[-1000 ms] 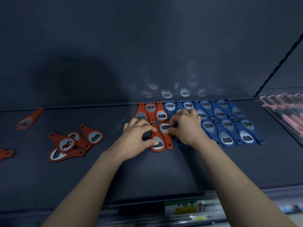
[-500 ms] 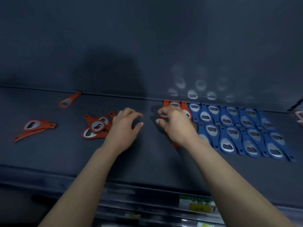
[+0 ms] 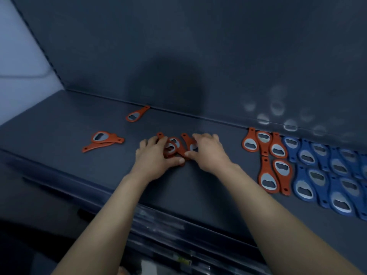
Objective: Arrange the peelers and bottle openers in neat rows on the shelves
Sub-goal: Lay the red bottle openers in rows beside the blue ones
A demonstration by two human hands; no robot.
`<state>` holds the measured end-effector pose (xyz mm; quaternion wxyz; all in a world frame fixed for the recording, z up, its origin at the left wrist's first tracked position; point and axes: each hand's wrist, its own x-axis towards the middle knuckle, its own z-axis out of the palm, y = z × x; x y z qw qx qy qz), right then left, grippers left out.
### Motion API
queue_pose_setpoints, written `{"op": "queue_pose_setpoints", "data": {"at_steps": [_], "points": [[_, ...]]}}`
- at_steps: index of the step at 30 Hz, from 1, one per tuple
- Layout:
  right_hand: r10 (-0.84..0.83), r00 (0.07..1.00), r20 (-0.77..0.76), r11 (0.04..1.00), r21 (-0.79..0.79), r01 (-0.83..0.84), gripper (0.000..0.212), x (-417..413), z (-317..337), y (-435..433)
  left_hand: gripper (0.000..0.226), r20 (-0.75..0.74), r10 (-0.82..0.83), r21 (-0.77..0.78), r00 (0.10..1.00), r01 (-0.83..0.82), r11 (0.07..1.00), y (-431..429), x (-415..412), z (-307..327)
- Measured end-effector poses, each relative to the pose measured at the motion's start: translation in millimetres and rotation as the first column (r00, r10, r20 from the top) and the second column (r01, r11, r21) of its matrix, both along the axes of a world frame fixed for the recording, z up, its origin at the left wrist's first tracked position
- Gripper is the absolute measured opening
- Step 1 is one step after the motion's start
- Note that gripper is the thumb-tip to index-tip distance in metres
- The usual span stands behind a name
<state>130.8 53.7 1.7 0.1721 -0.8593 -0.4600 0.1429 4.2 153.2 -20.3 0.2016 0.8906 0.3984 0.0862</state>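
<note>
A small loose pile of orange bottle openers (image 3: 175,146) lies mid-shelf. My left hand (image 3: 154,157) curls around the pile's left side, thumb under its near edge. My right hand (image 3: 208,151) grips an opener at the pile's right side between thumb and fingers. To the right, several orange openers (image 3: 267,161) lie in two neat rows, joined by rows of blue openers (image 3: 325,171). Two overlapping orange openers (image 3: 103,138) lie at the left, and a single one (image 3: 137,115) rests by the back wall.
The dark shelf (image 3: 198,191) has a back wall (image 3: 198,56) and a front rail with price labels (image 3: 182,260) below. A pale wall (image 3: 17,56) bounds the shelf's left end.
Both hands left the neat rows and moved left to the loose orange pile. The view swung left with them, so the rows now sit at the right.
</note>
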Motion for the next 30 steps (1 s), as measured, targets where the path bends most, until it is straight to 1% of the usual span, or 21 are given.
{"op": "queue_pose_setpoints", "data": {"at_steps": [3,5,6,7,9,11,12,14,16,18,21,25,26,30], "points": [[-0.056,0.997,-0.054,0.998,-0.043,0.054,0.055,3.9,2.1,8.5,0.072,0.037,-0.12,-0.068,0.992,0.122,0.99,13.7,3.4,3.7],[-0.091,0.991,-0.101,0.993,-0.079,0.084,0.058,5.7,2.7,12.1,0.07,0.021,-0.179,-0.09,0.984,0.18,0.98,20.1,5.3,4.4],[-0.107,0.985,-0.134,0.992,-0.078,0.098,0.055,6.6,2.1,13.0,0.072,0.011,-0.209,-0.098,0.978,0.209,0.973,22.3,6.1,4.1],[-0.121,0.979,-0.167,0.992,-0.058,0.113,0.05,7.5,1.2,13.0,0.077,0.001,-0.235,-0.11,0.972,0.234,0.966,23.8,6.3,3.4],[-0.156,0.963,-0.221,0.987,0.006,0.162,0.028,9.4,-0.1,11.2,0.087,-0.014,-0.283,-0.135,0.959,0.279,0.951,26.6,7.4,2.1],[-0.198,0.948,-0.248,0.975,0.049,0.217,0.01,12.4,-0.7,8.2,0.085,0.02,-0.317,-0.152,0.948,0.316,0.937,29.6,10.6,1.0],[-0.217,0.939,-0.266,0.968,0.063,0.242,0.007,14.2,-0.5,6.4,0.079,0.05,-0.329,-0.148,0.943,0.332,0.931,30.9,13.3,1.0],[-0.245,0.912,-0.329,0.952,0.097,0.291,0.012,17.5,0.7,1.5,0.066,0.101,-0.355,-0.133,0.929,0.367,0.921,31.6,18.6,1.9],[-0.273,0.881,-0.386,0.928,0.135,0.347,0.014,20.4,3.4,-5.7,0.057,0.116,-0.384,-0.124,0.916,0.397,0.909,31.0,23.8,3.0],[-0.301,0.853,-0.427,0.9,0.169,0.402,0.007,23.3,5.9,-15.1,0.053,0.091,-0.415,-0.097,0.905,0.423,0.901,29.4,29.6,4.5],[-0.304,0.813,-0.496,0.857,0.231,0.461,0.015,25.9,8.4,-31.7,0.052,0.07,-0.442,-0.065,0.894,0.446,0.893,24.0,39.9,7.0],[-0.349,0.809,-0.473,0.784,0.326,0.528,0.02,32.1,11.4,-57.3,0.05,0.043,-0.434,-0.012,0.9,0.435,0.9,13.7,53.6,5.9],[-0.368,0.8,-0.474,0.763,0.339,0.551,0.022,33.9,12.3,-64.2,0.049,0.04,-0.431,-0.004,0.901,0.432,0.902,11.3,56.7,5.1],[-0.441,0.747,-0.498,0.66,0.383,0.646,0.019,38.8,14.4,-90.2,0.045,0.013,-0.418,0.04,0.908,0.417,0.908,2.2,66.0,4.0]]}}
